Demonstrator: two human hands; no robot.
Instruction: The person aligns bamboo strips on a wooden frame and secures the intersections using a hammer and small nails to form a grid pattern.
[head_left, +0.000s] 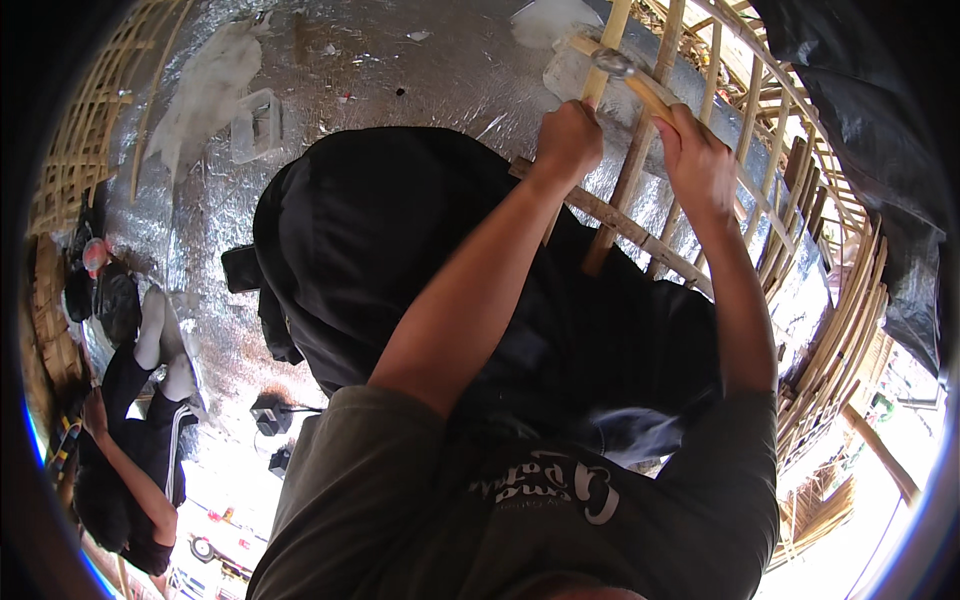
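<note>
My left hand [570, 140] is closed around a pale bamboo slat [608, 48] of a ladder-like bamboo frame in front of me. In my right hand [698, 165] is a hammer [614, 64], gripped by its light wooden handle. The hammer's metal head lies over the slat, just beyond my left fist; whether it touches the slat, I cannot tell. A darker crosspiece [640, 232] runs across the lower ends of the slats, near my lap. Black cloth [400, 215] covers my legs beneath my forearms.
Silvery foil-like sheeting [400, 85] spreads over the floor, with a clear plastic container [257, 126] on it. Woven bamboo lattice [835, 370] curves along the right. At the far left another person [135, 440] sits with legs stretched out. Small black devices [271, 413] lie nearby.
</note>
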